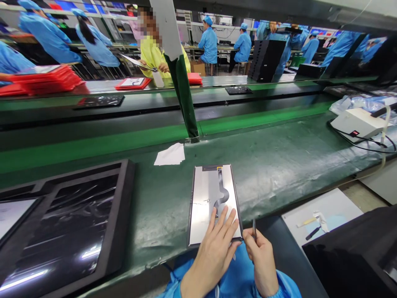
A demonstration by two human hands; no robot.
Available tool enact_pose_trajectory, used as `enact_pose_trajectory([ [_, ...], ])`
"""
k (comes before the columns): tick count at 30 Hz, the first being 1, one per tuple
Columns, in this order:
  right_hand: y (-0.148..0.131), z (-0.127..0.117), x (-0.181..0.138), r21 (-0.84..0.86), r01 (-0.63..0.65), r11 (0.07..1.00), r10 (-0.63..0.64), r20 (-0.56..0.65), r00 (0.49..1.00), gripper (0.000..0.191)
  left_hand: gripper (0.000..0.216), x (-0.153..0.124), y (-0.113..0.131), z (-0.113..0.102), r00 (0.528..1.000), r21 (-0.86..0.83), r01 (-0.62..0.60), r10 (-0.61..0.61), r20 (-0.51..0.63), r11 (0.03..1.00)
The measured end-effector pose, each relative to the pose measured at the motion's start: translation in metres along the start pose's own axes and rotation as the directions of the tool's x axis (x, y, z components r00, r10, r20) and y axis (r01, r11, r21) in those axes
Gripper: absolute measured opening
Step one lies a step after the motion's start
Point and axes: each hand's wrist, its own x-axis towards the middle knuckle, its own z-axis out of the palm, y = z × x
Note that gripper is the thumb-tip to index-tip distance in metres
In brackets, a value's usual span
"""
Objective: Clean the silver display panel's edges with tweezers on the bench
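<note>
A display panel (203, 186) with a silvery back and dark edges lies on the green bench in front of me. A grey flex cable (223, 193) curves down its back from the top edge. My left hand (215, 244) rests on the lower part of the panel, fingers stretched out over the cable's lower end. At the panel's lower right corner, my right hand (259, 258) is closed around a thin dark tool (254, 229) that points upward. Whether it is a pair of tweezers or a blade, I cannot tell. Its lower part is hidden in my fingers.
Left stands a black foam tray (126, 207) holding film-covered panels. A white cloth (170, 155) lies beyond the panel, near a green-wrapped post (185, 99). A white device (358, 124) with cables is at right. Across the conveyor (149, 111), a person in yellow (149, 49) handles a sheet.
</note>
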Motion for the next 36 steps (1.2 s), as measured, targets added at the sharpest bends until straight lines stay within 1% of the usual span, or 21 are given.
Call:
enact_pose_trajectory([
  [4,-0.0008,-0.0017,0.0014,0.002,-0.001,1.000,0.001,0.020,1.000,0.037,0.046,0.0000,0.0004,-0.0003,1.000,-0.005,0.014,-0.014,0.002,1.000],
  [10,-0.0016,0.0046,0.0007,0.006,0.003,1.000,-0.003,-0.021,1.000,0.034,0.049,0.0007,0.0005,-0.0006,1.000,0.004,0.000,0.000,-0.009,1.000],
  [14,-0.0006,0.0055,-0.0008,0.008,0.010,1.000,-0.009,-0.043,0.999,0.036,0.048,0.0001,-0.0006,0.0001,1.000,0.008,-0.002,0.002,-0.007,1.000],
  [21,-0.0008,-0.0016,0.0016,0.003,0.021,1.000,-0.021,0.020,1.000,0.037,0.043,-0.0007,-0.0019,0.0002,0.999,0.033,-0.025,0.023,0.031,0.999],
  [27,-0.0006,0.0031,0.0009,0.017,0.016,1.000,-0.016,-0.007,1.000,0.036,0.041,0.0021,-0.0007,-0.0029,0.999,0.056,-0.032,0.031,0.022,0.998],
  [31,-0.0015,0.0061,-0.0020,0.055,-0.023,0.998,0.024,-0.016,1.000,0.038,0.039,0.0019,-0.0007,-0.0029,1.000,0.045,-0.027,0.027,0.002,0.999],
  [34,-0.0036,0.0050,-0.0029,0.082,-0.061,0.995,0.061,0.004,0.998,0.039,0.039,0.0011,-0.0012,-0.0029,1.000,0.036,-0.028,0.028,0.013,0.999],
  [36,-0.0050,0.0037,-0.0027,0.081,-0.058,0.995,0.057,0.018,0.998,0.038,0.040,0.0009,-0.0014,-0.0031,0.999,0.032,-0.027,0.026,0.027,0.999],
])
